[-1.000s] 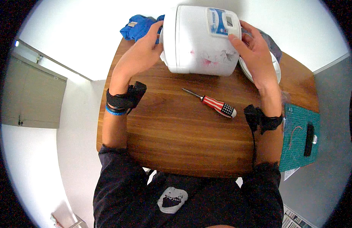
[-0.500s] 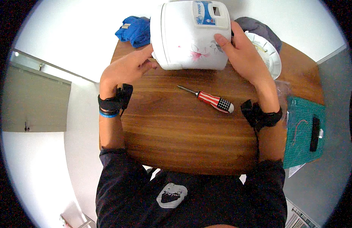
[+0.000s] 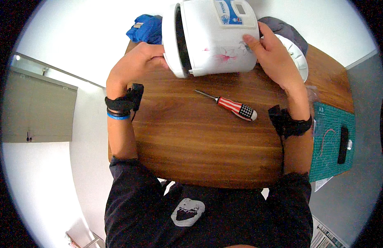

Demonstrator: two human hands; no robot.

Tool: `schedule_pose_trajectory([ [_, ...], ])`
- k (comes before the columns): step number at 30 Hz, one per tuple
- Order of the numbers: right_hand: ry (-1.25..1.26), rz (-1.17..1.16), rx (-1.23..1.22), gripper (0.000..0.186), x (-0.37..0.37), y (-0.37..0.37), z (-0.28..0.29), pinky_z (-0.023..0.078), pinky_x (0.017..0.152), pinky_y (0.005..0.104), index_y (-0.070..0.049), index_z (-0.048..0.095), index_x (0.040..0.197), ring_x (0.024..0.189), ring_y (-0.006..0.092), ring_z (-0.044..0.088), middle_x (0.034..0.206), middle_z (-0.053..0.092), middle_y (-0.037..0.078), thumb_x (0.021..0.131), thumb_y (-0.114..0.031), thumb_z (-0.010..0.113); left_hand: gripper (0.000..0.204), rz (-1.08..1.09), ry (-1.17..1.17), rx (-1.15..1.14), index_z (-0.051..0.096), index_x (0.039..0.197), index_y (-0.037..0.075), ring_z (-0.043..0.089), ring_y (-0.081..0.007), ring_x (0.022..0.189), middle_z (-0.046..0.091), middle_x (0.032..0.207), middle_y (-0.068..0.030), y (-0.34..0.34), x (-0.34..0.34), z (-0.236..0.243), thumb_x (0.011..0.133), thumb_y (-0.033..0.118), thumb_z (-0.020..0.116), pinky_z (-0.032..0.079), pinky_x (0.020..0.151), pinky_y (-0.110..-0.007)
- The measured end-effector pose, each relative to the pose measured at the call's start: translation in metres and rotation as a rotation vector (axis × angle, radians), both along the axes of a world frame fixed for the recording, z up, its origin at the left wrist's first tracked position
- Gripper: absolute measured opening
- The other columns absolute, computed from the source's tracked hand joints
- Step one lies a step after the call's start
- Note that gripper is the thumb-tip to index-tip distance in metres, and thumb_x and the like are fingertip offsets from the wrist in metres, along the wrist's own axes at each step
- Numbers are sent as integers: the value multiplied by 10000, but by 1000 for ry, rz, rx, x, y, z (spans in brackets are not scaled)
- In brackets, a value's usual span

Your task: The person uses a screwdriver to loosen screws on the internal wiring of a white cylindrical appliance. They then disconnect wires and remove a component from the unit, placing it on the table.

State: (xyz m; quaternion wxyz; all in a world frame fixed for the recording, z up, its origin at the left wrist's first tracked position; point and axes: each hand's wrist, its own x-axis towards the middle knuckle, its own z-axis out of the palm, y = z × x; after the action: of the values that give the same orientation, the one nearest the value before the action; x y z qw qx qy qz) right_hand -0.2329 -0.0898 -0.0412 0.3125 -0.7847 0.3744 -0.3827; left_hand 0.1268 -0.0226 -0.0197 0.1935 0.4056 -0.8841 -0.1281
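Observation:
A white rice cooker point(image 3: 220, 45) with a pink flower print and a blue label panel lies on its side at the far part of the table, its top facing left. My left hand point(image 3: 140, 62) grips the edge of its lid point(image 3: 171, 45), with the fingertips partly hidden behind it. Between lid and body runs a dark gap. Around the bottom end of the body my right hand point(image 3: 274, 58) is closed, thumb on the near side and fingers mostly out of sight. Nearer me, a screwdriver point(image 3: 237, 109) with a striped and starred handle rests on the wood.
A white round plastic cover point(image 3: 300, 62) lies behind my right hand. Blue cloth point(image 3: 148, 29) and dark grey cloth point(image 3: 284, 29) sit along the far edge. At the right of the wooden table point(image 3: 199, 153) is a green cutting mat point(image 3: 330, 140) with a black strip point(image 3: 343, 144) and a thin wire.
The lid has swung away from the body, and a dark gap now shows. The cooker body and my right hand have shifted slightly right; my left hand has closed on the lid.

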Motion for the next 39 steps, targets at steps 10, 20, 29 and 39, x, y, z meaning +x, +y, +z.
schedule_pose_trajectory([
  [10,14,-10,7,446,-10,-2,2,523,994,419,-1,597,1358,1143,330,703,1218,730,218,1086,-355,609,295,520,-131,100,710,1257,33,746,-304,1049,768,1159,-202,23,69,18,964,23,672,572,915,-403],
  [20,-36,34,24,432,-3,-7,-2,523,988,394,14,625,1327,1120,300,706,1215,743,203,1101,-352,579,257,407,160,84,682,1292,35,735,-216,1066,764,1127,-100,79,9,75,1110,163,554,576,929,-354],
  [29,59,-56,12,464,-4,14,11,513,1020,416,0,611,1352,1167,346,695,1237,732,220,1098,-387,585,383,327,-295,103,628,1393,56,656,-416,1235,703,1308,-216,50,-48,27,1086,279,577,528,1044,-470],
  [39,112,240,38,459,8,44,19,522,998,372,-7,556,1445,1129,233,656,1260,697,156,1103,-311,592,490,489,320,-36,627,1394,19,687,-309,1094,733,1152,-158,20,-34,17,1147,408,460,528,962,-415],
])
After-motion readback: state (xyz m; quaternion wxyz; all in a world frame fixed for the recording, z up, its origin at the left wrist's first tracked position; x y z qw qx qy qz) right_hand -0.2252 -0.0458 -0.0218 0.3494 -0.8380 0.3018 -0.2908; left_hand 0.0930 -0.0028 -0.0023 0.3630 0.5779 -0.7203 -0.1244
